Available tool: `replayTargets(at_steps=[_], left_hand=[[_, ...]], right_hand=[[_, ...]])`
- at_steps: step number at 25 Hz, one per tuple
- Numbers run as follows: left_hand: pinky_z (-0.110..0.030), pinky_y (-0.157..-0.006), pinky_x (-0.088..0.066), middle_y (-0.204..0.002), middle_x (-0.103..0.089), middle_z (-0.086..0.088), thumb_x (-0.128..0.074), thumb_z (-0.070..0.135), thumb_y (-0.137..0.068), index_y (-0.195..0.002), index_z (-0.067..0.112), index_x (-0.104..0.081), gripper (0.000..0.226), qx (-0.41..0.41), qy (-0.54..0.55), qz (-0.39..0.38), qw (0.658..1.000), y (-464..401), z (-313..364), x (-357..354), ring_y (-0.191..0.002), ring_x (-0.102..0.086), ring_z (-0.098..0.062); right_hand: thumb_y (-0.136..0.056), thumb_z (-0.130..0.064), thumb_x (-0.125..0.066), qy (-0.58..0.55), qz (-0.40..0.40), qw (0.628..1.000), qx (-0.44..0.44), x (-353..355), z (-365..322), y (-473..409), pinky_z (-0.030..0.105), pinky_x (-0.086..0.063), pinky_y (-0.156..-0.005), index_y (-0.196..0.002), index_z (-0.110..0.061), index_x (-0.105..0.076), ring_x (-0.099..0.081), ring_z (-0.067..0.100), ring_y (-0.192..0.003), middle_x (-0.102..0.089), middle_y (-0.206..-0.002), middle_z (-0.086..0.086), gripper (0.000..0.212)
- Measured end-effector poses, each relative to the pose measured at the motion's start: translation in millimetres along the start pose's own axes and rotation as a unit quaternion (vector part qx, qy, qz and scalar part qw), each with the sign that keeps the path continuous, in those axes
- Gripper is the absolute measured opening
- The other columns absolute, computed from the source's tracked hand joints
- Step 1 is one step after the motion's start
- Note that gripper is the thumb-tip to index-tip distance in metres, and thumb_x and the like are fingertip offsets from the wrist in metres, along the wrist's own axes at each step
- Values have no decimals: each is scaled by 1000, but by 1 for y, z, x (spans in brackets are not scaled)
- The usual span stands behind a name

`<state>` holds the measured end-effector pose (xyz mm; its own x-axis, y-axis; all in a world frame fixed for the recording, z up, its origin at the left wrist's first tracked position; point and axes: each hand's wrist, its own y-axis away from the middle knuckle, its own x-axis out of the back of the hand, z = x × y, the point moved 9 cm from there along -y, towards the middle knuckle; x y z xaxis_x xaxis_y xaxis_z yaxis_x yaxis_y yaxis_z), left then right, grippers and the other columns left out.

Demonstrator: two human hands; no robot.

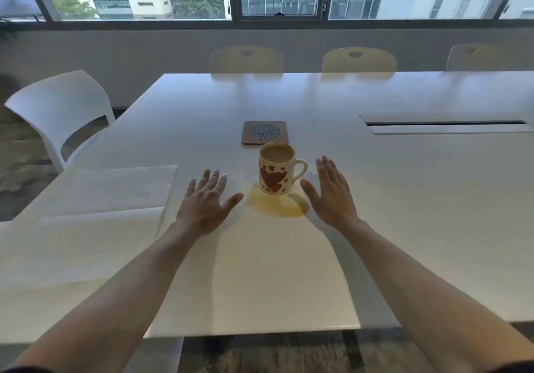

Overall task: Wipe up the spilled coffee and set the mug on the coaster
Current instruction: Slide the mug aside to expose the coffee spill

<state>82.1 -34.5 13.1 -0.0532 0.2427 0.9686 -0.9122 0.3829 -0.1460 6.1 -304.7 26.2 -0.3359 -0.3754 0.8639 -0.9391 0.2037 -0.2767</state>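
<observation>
Mug: nearly full, standing in coffee spill on counter, just short of coaster. My left hand & right hand: grip wide open both, empty, flanking mug. Risk: lift w/ a jolt = slop over; wet base marks coaster. Paper sheet lies left.

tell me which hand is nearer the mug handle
Right. The right hand sits just beside the mug on its handle side; the left hand is across the spill, farther off.

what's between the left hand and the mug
In the head view, only bare table and the edge of the coffee puddle separate the left hand from the heart-print mug.
</observation>
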Motion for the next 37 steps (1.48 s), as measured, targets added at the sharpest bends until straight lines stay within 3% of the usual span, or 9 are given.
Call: replayTargets(at_steps=[4, 8, 10, 12, 16, 18, 25, 37], left_hand=[[-41, -122, -2, -163, -11, -1, -16, 74, -88, -154, 20, -18, 86, 8, -2, -52, 999, 1, -3, -19, -151, -1, -15], [-40, -122, -3, -163, -13, 1, -20, 73, -88, -154, 22, -20, 83, 4, -7, -39, 999, -1, -7, -20, -150, -4, -13], [-39, -122, -4, -163, -14, 2, -19, 74, -88, -154, 23, -21, 84, 3, -11, -34, 999, -1, -7, -21, -150, -6, -13], [-39, -122, -4, -162, -16, 2, -20, 74, -88, -153, 23, -22, 83, 4, -7, -33, 999, -1, -7, -21, -150, -7, -13], [-39, -122, -4, -162, -17, 2, -23, 73, -89, -153, 23, -24, 81, 7, 4, -27, 1000, -1, -7, -19, -150, -8, -12], [-39, -122, -4, -162, -18, 2, -24, 72, -89, -153, 23, -24, 80, 7, 4, -24, 1000, -1, -7, -18, -150, -9, -12], [-39, -122, -5, -161, -20, 2, -26, 71, -89, -152, 23, -27, 79, 7, 16, -16, 1000, -1, -7, -18, -150, -10, -12], [-38, -122, -4, -161, -21, 3, -29, 70, -90, -152, 24, -28, 77, 11, 28, -10, 999, -3, -8, -17, -150, -10, -11]], right_hand=[[-100, -49, -38, -71, 7, 997, 8, 2, -8, -7, 39, -19, -119, -154, -9, -18, -18, 25, -149, -21, -162, 11, 70], [-101, -29, -48, -180, 39, 983, 3, 7, -15, -15, 40, -41, -107, -140, -6, -46, -48, 28, -131, -52, -142, 14, 45], [-100, -26, -52, -224, 70, 972, -16, 10, -12, -18, 26, -50, -89, -126, -5, -58, -61, 26, -113, -64, -123, 13, 34], [-99, -26, -55, -272, 87, 957, -40, 10, -11, -19, 15, -48, -74, -115, -8, -63, -68, 22, -97, -70, -108, 6, 26], [-98, -29, -57, -351, 80, 931, -65, 3, -12, -24, 39, -61, -73, -104, -7, -65, -72, 15, -77, -72, -93, 5, 24], [-97, -25, -58, -379, 87, 918, -80, 0, -8, -26, 42, -62, -70, -99, -5, -64, -73, 13, -73, -71, -88, 6, 21], [-97, -18, -60, -437, 90, 887, -117, -6, -3, -26, 39, -63, -69, -92, -5, -66, -75, 20, -75, -71, -87, 12, 16], [-95, -20, -63, -457, 135, 869, -134, 6, 5, -18, 31, -62, -64, -91, -8, -66, -74, 24, -79, -70, -88, 13, 13]])
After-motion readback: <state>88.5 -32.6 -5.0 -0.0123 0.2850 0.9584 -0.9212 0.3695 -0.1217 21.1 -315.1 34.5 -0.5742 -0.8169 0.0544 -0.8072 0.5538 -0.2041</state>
